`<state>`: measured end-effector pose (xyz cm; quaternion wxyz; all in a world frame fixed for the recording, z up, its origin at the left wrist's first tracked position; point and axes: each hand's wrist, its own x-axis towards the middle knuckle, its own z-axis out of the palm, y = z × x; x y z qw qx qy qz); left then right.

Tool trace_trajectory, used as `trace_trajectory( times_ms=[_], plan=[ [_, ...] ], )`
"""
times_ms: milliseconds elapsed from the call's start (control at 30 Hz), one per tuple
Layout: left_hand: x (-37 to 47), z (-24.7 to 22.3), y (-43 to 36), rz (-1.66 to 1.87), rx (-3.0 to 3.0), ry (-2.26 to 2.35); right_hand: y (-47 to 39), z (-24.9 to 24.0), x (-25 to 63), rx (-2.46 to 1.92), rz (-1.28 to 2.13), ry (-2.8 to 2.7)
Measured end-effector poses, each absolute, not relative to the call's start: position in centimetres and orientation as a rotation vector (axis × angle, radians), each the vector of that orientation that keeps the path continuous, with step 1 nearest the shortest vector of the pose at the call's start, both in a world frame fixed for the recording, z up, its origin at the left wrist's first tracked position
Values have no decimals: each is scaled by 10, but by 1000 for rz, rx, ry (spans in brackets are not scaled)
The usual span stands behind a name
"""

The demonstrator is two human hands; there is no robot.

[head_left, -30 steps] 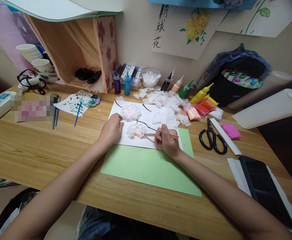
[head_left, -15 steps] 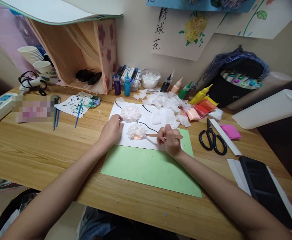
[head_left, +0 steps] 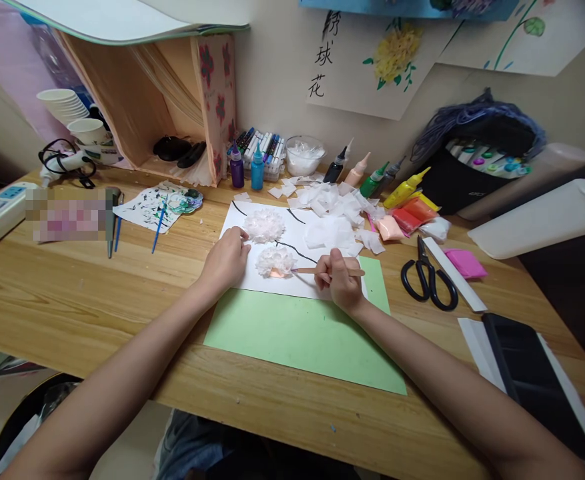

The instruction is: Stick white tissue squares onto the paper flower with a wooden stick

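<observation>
My right hand (head_left: 341, 279) is closed round a thin wooden stick (head_left: 306, 271), whose tip touches the right side of the lower white tissue flower (head_left: 276, 261). A patch of peach clay shows at that flower's lower edge. Above it is a second, fuller tissue flower (head_left: 265, 225). Both lie on white paper (head_left: 252, 283) with black curved lines, over a green sheet (head_left: 302, 333). My left hand (head_left: 227, 259) rests on the paper's left edge beside the flowers, its fingers bent; whether they pinch anything is hidden.
Torn white tissue pieces (head_left: 329, 207) are heaped behind the paper. Paint bottles (head_left: 373, 180) and clay packets (head_left: 412, 215) stand or lie behind. At the right are black scissors (head_left: 428, 280), a pink block (head_left: 465, 263) and a black case (head_left: 537, 380). Brushes (head_left: 159, 228) lie left.
The whole view has shifted slightly. Both hands, the stick and the flowers keep nearly the same places relative to each other.
</observation>
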<state>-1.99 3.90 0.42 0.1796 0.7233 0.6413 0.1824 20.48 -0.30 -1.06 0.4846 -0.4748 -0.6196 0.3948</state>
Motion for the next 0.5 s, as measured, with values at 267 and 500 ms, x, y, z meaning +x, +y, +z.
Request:
trace_trajectory(
  times_ms=[267,500],
  plan=[
    [-20,4,40,514,2060,1816,-3,-10,203,-1162,944,-1513],
    [-19,6,38,500,2045,1820,-5,-11,202,-1142,878,-1554]
  ],
)
